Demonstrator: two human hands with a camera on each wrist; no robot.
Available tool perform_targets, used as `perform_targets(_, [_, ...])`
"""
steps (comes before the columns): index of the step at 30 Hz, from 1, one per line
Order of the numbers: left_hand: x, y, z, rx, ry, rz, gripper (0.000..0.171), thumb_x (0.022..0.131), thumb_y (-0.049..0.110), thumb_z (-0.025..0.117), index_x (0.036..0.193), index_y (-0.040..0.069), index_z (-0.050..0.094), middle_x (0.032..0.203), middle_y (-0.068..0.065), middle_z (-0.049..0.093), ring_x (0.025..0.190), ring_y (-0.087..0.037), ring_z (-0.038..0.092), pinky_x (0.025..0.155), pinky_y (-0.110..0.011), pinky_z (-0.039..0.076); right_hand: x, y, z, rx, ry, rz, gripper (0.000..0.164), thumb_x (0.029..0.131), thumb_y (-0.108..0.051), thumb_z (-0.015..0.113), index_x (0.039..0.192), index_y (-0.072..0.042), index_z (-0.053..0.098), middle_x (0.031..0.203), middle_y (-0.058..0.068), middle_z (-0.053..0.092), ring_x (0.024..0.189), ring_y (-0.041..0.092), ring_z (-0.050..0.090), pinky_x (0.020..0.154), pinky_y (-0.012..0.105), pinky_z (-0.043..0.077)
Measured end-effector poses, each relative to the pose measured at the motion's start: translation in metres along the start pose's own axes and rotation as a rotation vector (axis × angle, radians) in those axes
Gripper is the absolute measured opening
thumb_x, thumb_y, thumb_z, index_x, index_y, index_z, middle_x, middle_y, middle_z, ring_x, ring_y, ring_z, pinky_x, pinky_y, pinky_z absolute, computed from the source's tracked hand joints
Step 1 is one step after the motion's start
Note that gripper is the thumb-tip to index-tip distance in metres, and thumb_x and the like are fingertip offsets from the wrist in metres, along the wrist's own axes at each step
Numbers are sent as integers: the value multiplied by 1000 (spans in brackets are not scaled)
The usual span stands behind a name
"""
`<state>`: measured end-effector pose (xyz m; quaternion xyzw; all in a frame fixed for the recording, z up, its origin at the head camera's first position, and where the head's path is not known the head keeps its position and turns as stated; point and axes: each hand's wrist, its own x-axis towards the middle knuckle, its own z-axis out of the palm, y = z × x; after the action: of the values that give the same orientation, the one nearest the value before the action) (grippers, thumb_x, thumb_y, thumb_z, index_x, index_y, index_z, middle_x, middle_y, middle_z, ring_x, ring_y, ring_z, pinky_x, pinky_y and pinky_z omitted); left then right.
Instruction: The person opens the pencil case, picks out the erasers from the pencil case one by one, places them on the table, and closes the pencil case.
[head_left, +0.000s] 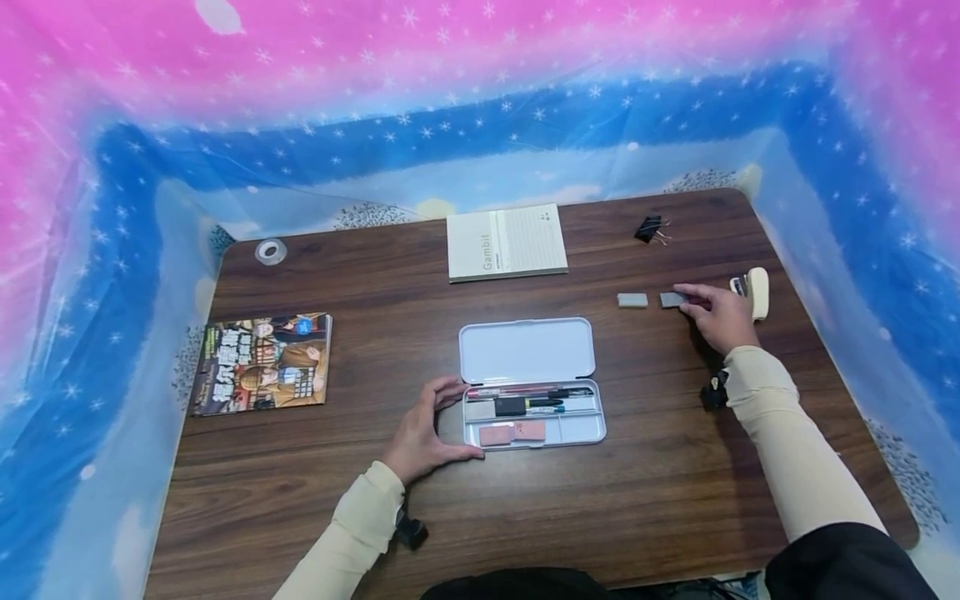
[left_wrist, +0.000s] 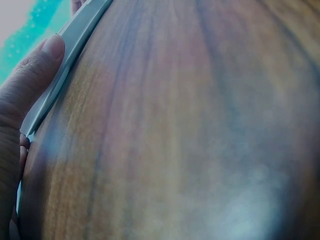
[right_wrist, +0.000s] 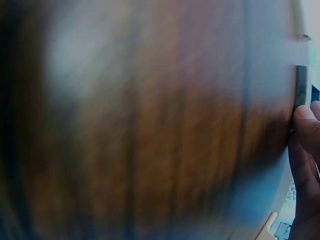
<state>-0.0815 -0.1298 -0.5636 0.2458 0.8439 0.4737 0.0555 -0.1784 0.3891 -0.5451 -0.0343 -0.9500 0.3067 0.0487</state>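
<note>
Right hand (head_left: 722,320) on crosswise grey block (head_left: 670,300)

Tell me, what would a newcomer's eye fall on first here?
Probably the pink-and-blue snowflake cloth behind and beside the wooden table. Next, near the table's middle, the open white pencil case, gripped at its left end by the left hand. Farther right, the right hand pinches a small grey block.
</note>
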Motion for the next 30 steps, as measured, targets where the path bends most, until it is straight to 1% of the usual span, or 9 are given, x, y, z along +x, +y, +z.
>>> perform_targets(10, [-1,0,-1,8,2,-11,117,62,22,105,152,6,33,148,-11,62,138,-26,57,119,-47,40,0,-1,-1,11,-29,17,37,101,-6,71,138,-5,70,126,28,70,104,41,72,62,20,43])
perform_targets(12, [-1,0,-2,11,2,-14,117,62,22,105,152,5,33,148,-11,62,138,-26,57,120,-46,40,0,0,-1,10,-44,16,40,101,-7,71,141,-5,68,127,28,70,105,42,72,65,25,48])
perform_targets(14, [-1,0,-1,13,3,-13,117,62,21,105,152,4,33,147,-12,62,138,-26,57,120,-46,39,-1,-1,-3,16,-51,16,42,101,-8,71,143,-5,66,126,29,70,107,43,71,71,36,55])
perform_targets(17, [0,1,-1,13,3,-6,117,61,21,105,152,3,33,147,-13,62,138,-27,58,120,-46,39,-7,-11,-7,30,-4,8,42,102,-11,72,143,-6,66,123,28,71,107,43,71,81,49,57])
perform_targets(19, [1,1,-2,14,2,-1,117,61,21,105,151,3,33,147,-13,62,137,-27,58,120,-46,39,-13,-24,-8,67,59,-3,40,101,-10,73,140,-7,68,117,25,74,105,40,72,85,43,58])
perform_targets(21, [1,1,-2,15,2,0,117,61,21,105,151,3,33,147,-13,62,137,-27,58,120,-47,39,-20,-41,-5,101,123,-43,36,99,-9,75,135,-7,72,112,22,76,101,35,73,85,27,57])
perform_targets(24, [2,1,-2,15,2,3,116,61,20,106,151,3,34,146,-14,62,138,-27,57,120,-47,39,-34,-74,8,161,150,-135,33,94,-6,80,127,-8,77,109,16,78,97,27,72,84,9,48])
perform_targets(26, [2,1,-3,7,3,5,116,61,19,106,150,2,34,146,-14,63,138,-27,57,120,-46,39,-47,-98,21,196,117,-206,32,92,-5,83,123,-9,78,111,12,79,97,23,72,85,8,47])
perform_targets(30, [1,0,-2,-10,-4,7,116,61,19,106,150,2,34,146,-12,63,138,-26,57,120,-45,39,-79,-141,51,295,-46,-311,32,90,-6,84,120,-12,79,113,6,79,96,18,71,84,20,55])
